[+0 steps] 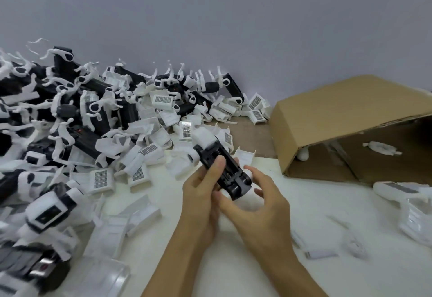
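**Both hands clamped on one black-and-white unit above the tabletop**

The left hand (201,193) grips the black-and-white unit (222,163) by its black middle, thumb laid across the top and fingers wrapped beneath. The right hand (259,203) curls round the unit's near end, where a rounded white part shows between thumb and fingers. The two hands sit close together, touching at the thumbs. The unit is held off the tabletop (304,273), slanting away from the hands, with its white cap (203,136) at the far end.

No writing can be read. Several white parts in the pile (70,114) carry small panels with a fine dotted grid, too small and blurred to show any brand or label.

The pile of black bodies, white caps and white straps crowds the whole area left of the hands and beyond them, up to the grey wall (233,16). Its nearest loose pieces lie just beside the left hand. Right of the hands and beyond them a cardboard box (339,114) lies on its side, and a white piece (381,148) rests inside its open mouth. Another white unit (397,190) lies further right, near the box's mouth. Bare tabletop lies right of the hands and on their near side, broken only by a few small white scraps (320,254). A clear plastic piece (105,275) sits near and left of the forearms.
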The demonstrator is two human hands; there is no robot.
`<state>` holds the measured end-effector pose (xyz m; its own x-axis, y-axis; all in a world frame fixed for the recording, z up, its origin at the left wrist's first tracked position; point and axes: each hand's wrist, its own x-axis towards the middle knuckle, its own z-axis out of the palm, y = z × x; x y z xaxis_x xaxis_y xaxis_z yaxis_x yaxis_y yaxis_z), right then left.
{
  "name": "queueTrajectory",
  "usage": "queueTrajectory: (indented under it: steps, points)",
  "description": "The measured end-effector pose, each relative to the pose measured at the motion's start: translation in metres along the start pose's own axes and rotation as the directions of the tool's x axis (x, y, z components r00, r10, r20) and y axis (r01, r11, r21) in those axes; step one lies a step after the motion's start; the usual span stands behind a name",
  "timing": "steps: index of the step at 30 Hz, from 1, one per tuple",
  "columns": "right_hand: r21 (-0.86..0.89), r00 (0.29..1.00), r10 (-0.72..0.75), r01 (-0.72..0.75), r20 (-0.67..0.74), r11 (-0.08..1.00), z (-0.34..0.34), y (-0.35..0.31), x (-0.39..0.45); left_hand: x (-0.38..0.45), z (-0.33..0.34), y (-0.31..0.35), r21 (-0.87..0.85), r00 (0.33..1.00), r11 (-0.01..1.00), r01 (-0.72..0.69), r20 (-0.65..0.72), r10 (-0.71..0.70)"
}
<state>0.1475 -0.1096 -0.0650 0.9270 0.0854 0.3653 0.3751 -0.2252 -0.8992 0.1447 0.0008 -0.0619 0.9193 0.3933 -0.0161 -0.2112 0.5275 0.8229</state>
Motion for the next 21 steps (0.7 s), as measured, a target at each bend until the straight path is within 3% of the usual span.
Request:
queueTrajectory:
  steps: [4, 6, 9, 11, 13, 17, 21]
  points:
    - [0.005, 0.999, 0.000, 0.000, 0.043, 1.000, 0.000, 0.005, 0.003, -0.002, 0.003, -0.001, 0.080, 0.993, 0.992, -0.093, -0.060, 0.098]
    - [0.130, 0.997, 0.017, -0.027, 0.078, 0.991, -0.001, 0.003, 0.005, -0.002, 0.000, 0.000, 0.267, 0.961, 0.933, -0.240, -0.066, 0.267]
    - [0.226, 0.996, -0.049, 0.031, 0.073, 0.974, -0.001, 0.003, 0.003, -0.001, -0.007, -0.001, 0.643, 0.846, 0.630, -0.436, 0.054, 0.530]
    - [0.260, 0.996, -0.047, 0.025, 0.081, 0.965, 0.001, 0.005, 0.001, -0.001, -0.007, -0.004, 0.745, 0.764, 0.405, -0.530, 0.212, 0.609]
    - [0.296, 0.998, 0.017, -0.034, 0.060, 0.955, 0.002, 0.006, 0.002, -0.001, -0.005, -0.009, 0.738, 0.696, 0.257, -0.624, 0.375, 0.612]
    - [0.234, 0.999, 0.040, -0.033, -0.023, 0.972, -0.002, 0.011, 0.006, 0.002, -0.005, -0.014, 0.762, 0.718, 0.203, -0.615, 0.435, 0.543]
    - [0.332, 0.999, 0.047, -0.050, 0.017, 0.942, -0.003, 0.009, 0.008, -0.002, -0.001, -0.014, 0.797, 0.748, 0.159, -0.582, 0.448, 0.490]
